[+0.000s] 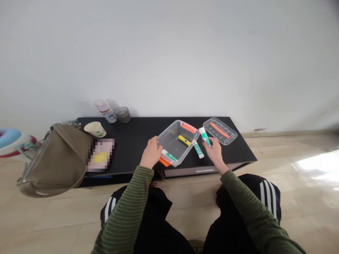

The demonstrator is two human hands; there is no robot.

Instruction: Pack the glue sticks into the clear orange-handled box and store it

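A clear plastic box (pixel 169 139) with orange clips stands tilted to my view on the black cabinet top. My left hand (pixel 152 153) is closed on its left rim. Inside the box lies a green-and-white glue stick (pixel 169 155) near the front wall. A yellow stick (pixel 184 140) shows at the right side of the box; whether it is fully inside I cannot tell. My right hand (pixel 214 150) grips another green-and-white glue stick (pixel 203 135), held upright at a slant. Just below it, a similar glue stick (pixel 198 151) lies by the box's right wall.
The box's clear lid (pixel 220 131) with an orange handle lies at the right. Toward the left stand a spray can (pixel 106 111), a dark glass (pixel 122 114) and a paper cup (pixel 95 129). A brown bag (pixel 58 158) hangs over the left end, beside a blurred packet (pixel 101 155).
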